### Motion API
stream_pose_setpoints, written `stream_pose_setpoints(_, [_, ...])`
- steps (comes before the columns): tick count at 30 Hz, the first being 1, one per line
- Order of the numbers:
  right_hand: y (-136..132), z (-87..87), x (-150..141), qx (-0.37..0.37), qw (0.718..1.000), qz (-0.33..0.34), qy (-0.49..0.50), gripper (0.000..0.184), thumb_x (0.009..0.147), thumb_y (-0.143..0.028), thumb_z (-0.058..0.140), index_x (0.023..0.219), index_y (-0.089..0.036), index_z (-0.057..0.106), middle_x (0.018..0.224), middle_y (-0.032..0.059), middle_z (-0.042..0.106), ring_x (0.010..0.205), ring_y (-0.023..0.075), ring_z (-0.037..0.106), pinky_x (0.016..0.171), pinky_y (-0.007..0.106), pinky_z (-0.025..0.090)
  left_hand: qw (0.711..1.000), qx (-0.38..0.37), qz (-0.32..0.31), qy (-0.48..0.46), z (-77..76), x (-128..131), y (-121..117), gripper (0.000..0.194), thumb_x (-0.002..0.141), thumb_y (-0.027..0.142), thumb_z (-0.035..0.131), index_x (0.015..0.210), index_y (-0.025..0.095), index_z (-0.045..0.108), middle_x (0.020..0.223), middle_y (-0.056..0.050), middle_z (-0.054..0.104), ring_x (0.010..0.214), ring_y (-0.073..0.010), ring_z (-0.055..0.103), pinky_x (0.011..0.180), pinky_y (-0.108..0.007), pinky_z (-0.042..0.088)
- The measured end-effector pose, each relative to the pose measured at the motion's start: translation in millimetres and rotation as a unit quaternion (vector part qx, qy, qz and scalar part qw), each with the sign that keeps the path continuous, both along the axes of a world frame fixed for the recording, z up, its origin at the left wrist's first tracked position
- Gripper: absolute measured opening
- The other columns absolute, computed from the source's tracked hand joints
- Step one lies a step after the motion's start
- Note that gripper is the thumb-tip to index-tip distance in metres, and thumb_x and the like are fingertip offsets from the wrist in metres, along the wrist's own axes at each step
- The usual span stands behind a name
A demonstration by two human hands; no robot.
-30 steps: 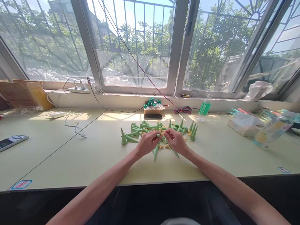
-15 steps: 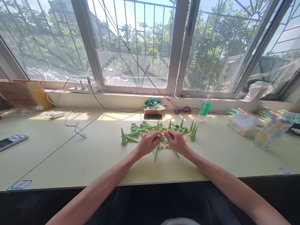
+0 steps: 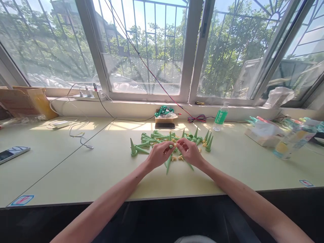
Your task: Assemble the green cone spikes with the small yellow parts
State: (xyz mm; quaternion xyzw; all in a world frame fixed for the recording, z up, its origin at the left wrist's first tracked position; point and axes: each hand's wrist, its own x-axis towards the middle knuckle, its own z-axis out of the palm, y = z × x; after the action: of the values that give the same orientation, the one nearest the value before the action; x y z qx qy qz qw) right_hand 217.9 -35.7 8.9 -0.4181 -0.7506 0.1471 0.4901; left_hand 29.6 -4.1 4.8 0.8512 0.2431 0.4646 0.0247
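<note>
Over the middle of the pile, my left hand is closed with its fingertips on a green plastic spike, mostly hidden by the fingers. My right hand pinches at the near end of that piece, where a small yellow plastic fitting seems to sit between the two hands; it is too small to make out well. Around both hands lie several green cone-shaped spikes, some upright like the one at the left, others on their sides. Small yellow fittings are scattered among them.
Behind the pile are a dark phone and a small box with green items. A green-labelled bottle stands right of these. Farther right are a tissue box and a clear bottle. Cables and another phone lie left.
The right fingers briefly curl in, then loosen and straighten slightly at the small piece. The left hand and the pile stay in place.
</note>
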Motion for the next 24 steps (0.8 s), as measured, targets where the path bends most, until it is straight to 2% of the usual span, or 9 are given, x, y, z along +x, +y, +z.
stream_pose_setpoints(5, [3.7, -4.1, -0.1, 0.001, 1.0, 0.001, 0.003, 0.025, 0.095, -0.042, 0.049, 0.087, -0.02, 0.059, 0.074, 0.0028, 0.064, 0.062, 0.015, 0.058, 0.056, 0.025, 0.044, 1.0, 0.001, -0.003, 0.003, -0.3, -0.1, -0.2, 0.013, 0.093, 0.027, 0.057, 0.095, 0.018, 0.065, 0.066, 0.001, 0.063, 0.047, -0.0076, 0.047, 0.05, -0.02, 0.039])
stream_pose_setpoints(11, [4.7, -3.6, 1.1, -0.001, 1.0, -0.016, -0.004, 0.035, 0.097, -0.045, 0.046, 0.076, -0.019, 0.056, 0.058, -0.0024, 0.051, 0.051, 0.0112, 0.044, 0.051, 0.023, 0.035, 1.0, -0.005, -0.003, 0.006, -0.3, 0.3, -0.9, 0.014, 0.093, 0.029, 0.057, 0.095, 0.018, 0.065, 0.066, 0.001, 0.062, 0.047, -0.0072, 0.046, 0.049, -0.019, 0.039])
stream_pose_setpoints(18, [2.1, -2.0, 0.7, -0.022, 1.0, 0.006, -0.007, 0.03, 0.096, -0.046, 0.046, 0.086, -0.02, 0.057, 0.059, -0.0035, 0.049, 0.051, 0.0115, 0.044, 0.05, 0.023, 0.034, 1.0, -0.005, -0.001, 0.006, 1.7, 0.1, -1.6, 0.013, 0.093, 0.027, 0.058, 0.094, 0.018, 0.065, 0.066, 0.001, 0.063, 0.046, -0.0076, 0.046, 0.05, -0.02, 0.039])
stream_pose_setpoints(21, [1.8, -1.8, 0.5, -0.019, 1.0, 0.007, -0.012, 0.032, 0.097, -0.045, 0.045, 0.082, -0.019, 0.057, 0.059, -0.0035, 0.048, 0.052, 0.0109, 0.041, 0.051, 0.023, 0.033, 1.0, -0.005, -0.001, 0.007, 1.1, 0.3, -1.5, 0.012, 0.093, 0.026, 0.058, 0.095, 0.018, 0.065, 0.068, 0.001, 0.064, 0.047, -0.0072, 0.046, 0.05, -0.019, 0.039])
stream_pose_setpoints(24, [3.5, -2.9, 1.1, -0.009, 1.0, -0.006, -0.021, 0.038, 0.097, -0.046, 0.044, 0.072, -0.018, 0.053, 0.055, -0.0048, 0.04, 0.051, 0.01, 0.035, 0.051, 0.023, 0.029, 1.0, -0.006, -0.007, 0.006, 0.5, 0.9, -1.6, 0.011, 0.092, 0.026, 0.058, 0.095, 0.017, 0.065, 0.07, 0.001, 0.065, 0.047, -0.0066, 0.046, 0.051, -0.019, 0.039])
